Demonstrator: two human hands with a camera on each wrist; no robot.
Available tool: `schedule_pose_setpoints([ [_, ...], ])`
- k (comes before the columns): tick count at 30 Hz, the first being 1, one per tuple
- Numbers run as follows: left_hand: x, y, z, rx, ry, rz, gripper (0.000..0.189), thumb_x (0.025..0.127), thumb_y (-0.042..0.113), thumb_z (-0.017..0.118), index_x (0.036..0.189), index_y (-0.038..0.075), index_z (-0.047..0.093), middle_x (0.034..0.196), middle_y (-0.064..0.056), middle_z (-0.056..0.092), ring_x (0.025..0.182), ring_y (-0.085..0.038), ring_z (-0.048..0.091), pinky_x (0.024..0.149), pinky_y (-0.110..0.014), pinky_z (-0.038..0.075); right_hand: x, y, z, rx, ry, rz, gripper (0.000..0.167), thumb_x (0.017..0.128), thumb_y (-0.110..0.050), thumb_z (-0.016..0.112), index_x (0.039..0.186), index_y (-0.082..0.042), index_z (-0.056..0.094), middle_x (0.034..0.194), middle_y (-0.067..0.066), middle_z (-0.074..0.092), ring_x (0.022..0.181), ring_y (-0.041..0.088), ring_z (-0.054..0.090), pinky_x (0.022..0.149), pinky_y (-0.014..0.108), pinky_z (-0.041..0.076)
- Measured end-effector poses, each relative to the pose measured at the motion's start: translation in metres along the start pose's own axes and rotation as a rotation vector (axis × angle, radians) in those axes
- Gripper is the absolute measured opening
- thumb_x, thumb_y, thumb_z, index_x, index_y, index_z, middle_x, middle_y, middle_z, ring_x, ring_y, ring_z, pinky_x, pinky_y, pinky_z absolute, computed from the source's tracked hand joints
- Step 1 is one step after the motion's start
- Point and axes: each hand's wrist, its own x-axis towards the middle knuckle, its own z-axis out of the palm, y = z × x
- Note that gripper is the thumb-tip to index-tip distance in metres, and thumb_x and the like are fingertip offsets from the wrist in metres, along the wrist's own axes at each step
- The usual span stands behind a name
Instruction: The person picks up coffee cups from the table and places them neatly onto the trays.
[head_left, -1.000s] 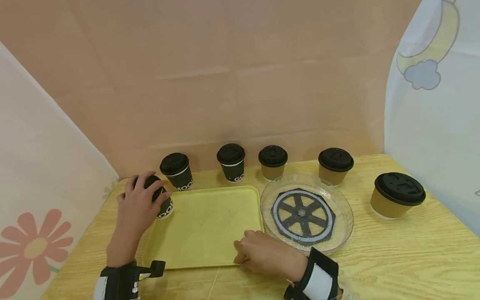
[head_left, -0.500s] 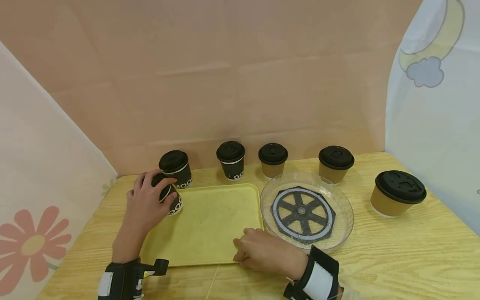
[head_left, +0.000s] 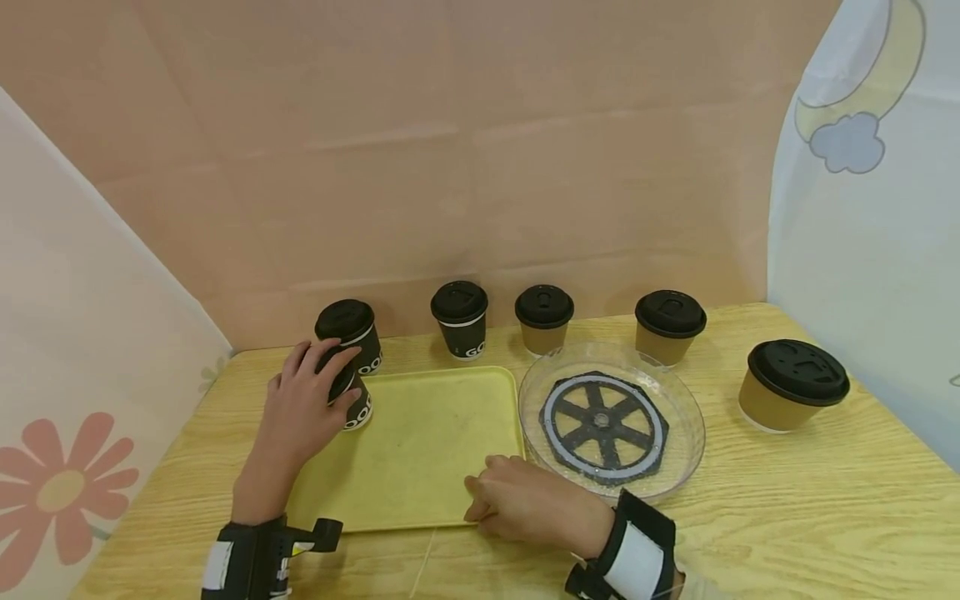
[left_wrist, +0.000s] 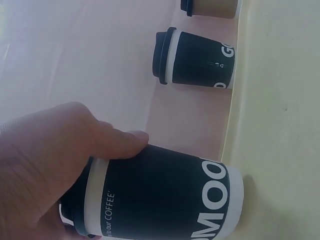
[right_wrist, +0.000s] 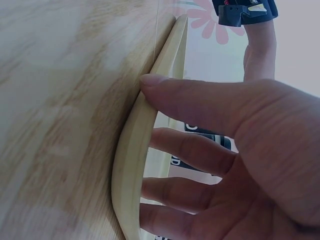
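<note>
My left hand (head_left: 300,408) grips a dark paper coffee cup (left_wrist: 162,195) with a black lid and white lettering. Upright or nearly so, the cup is at the back left corner of a yellow tray (head_left: 420,450); whether its base touches the tray I cannot tell. Fingers hide much of the lid. At the tray's front right corner, my right hand (head_left: 528,504) pinches the rim, with the thumb (right_wrist: 165,92) outside and the other fingers inside. Another dark lidded cup (head_left: 347,321) stands just behind the gripped one, partly covered by the left hand.
Along the back stand a dark cup (head_left: 460,321) and two brown cups, one small (head_left: 544,321) and one wider (head_left: 669,329). A larger brown cup (head_left: 795,387) is at right. A clear round dish (head_left: 693,454) with a dark wheel pattern adjoins the tray's right side.
My left hand has carried the dark coffee cup rightward from beside the tray's left edge to over its back left corner. The right hand keeps its hold on the rim.
</note>
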Motion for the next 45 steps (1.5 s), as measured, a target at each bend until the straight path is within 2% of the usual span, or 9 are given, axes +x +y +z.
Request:
schedule_pose_setpoints([
  [6, 0.002, 0.001, 0.002, -0.009, -0.014, 0.007, 0.060, 0.088, 0.022, 0.070, 0.143, 0.014, 0.046, 0.150, -0.012, 0.041, 0.140, -0.043, 0.029, 0.094, -0.073, 0.035, 0.000, 0.000, -0.001, 0.004, -0.002, -0.003, 0.011, 0.085, -0.015, 0.073, 0.084, -0.024, 0.079, 0.076, -0.013, 0.048, 0.066, 0.002, 0.034, 0.059, 0.012, 0.026],
  [11, 0.003, 0.002, 0.004, -0.012, -0.044, -0.005, 0.061, 0.090, 0.024, 0.068, 0.145, 0.012, 0.043, 0.153, -0.011, 0.038, 0.142, -0.044, 0.027, 0.096, -0.074, 0.034, 0.000, 0.000, -0.001, 0.012, -0.002, 0.008, 0.013, 0.084, -0.016, 0.074, 0.092, -0.024, 0.080, 0.076, -0.014, 0.051, 0.068, -0.001, 0.036, 0.059, 0.011, 0.028],
  [16, 0.003, 0.002, 0.006, -0.011, -0.074, -0.007, 0.059, 0.092, 0.026, 0.066, 0.145, 0.011, 0.043, 0.155, -0.011, 0.036, 0.143, -0.044, 0.025, 0.099, -0.074, 0.032, 0.001, 0.000, -0.001, 0.022, 0.000, 0.012, 0.016, 0.084, -0.015, 0.074, 0.095, -0.024, 0.080, 0.078, -0.014, 0.055, 0.069, -0.001, 0.037, 0.060, 0.010, 0.029],
  [22, 0.003, 0.002, 0.009, -0.004, -0.073, 0.004, 0.058, 0.092, 0.026, 0.066, 0.144, 0.011, 0.045, 0.154, -0.013, 0.036, 0.143, -0.044, 0.025, 0.100, -0.073, 0.032, 0.002, 0.000, -0.002, 0.059, -0.007, 0.035, 0.017, 0.084, -0.014, 0.074, 0.097, -0.023, 0.080, 0.080, -0.014, 0.060, 0.071, -0.002, 0.039, 0.061, 0.010, 0.031],
  [30, 0.004, 0.005, 0.012, 0.014, -0.094, 0.017, 0.063, 0.093, 0.030, 0.064, 0.149, 0.014, 0.040, 0.156, -0.012, 0.035, 0.145, -0.043, 0.023, 0.103, -0.071, 0.032, 0.002, -0.001, -0.002, 0.063, -0.005, 0.036, 0.017, 0.083, -0.013, 0.074, 0.096, -0.022, 0.080, 0.079, -0.014, 0.061, 0.071, -0.002, 0.040, 0.061, 0.009, 0.031],
  [33, 0.005, 0.005, 0.014, 0.024, -0.089, 0.022, 0.064, 0.093, 0.030, 0.064, 0.149, 0.014, 0.039, 0.156, -0.012, 0.036, 0.146, -0.042, 0.023, 0.104, -0.069, 0.032, 0.002, -0.001, -0.002, 0.057, -0.002, 0.034, 0.017, 0.083, -0.013, 0.074, 0.096, -0.023, 0.080, 0.080, -0.014, 0.062, 0.071, -0.003, 0.040, 0.061, 0.009, 0.031],
  [40, 0.005, 0.007, 0.020, 0.058, -0.046, 0.036, 0.063, 0.093, 0.031, 0.064, 0.148, 0.013, 0.040, 0.155, -0.012, 0.038, 0.144, -0.042, 0.027, 0.101, -0.069, 0.035, 0.001, -0.001, -0.003, 0.028, -0.005, 0.017, 0.013, 0.084, -0.014, 0.074, 0.090, -0.024, 0.080, 0.074, -0.013, 0.051, 0.067, -0.001, 0.035, 0.059, 0.011, 0.028],
  [45, 0.005, 0.007, 0.023, 0.071, -0.024, 0.042, 0.061, 0.092, 0.030, 0.065, 0.146, 0.013, 0.043, 0.152, -0.012, 0.041, 0.142, -0.042, 0.029, 0.099, -0.068, 0.038, -0.001, -0.001, -0.003, 0.037, -0.008, 0.028, 0.016, 0.084, -0.015, 0.074, 0.095, -0.024, 0.080, 0.077, -0.014, 0.055, 0.069, -0.002, 0.037, 0.060, 0.010, 0.030],
])
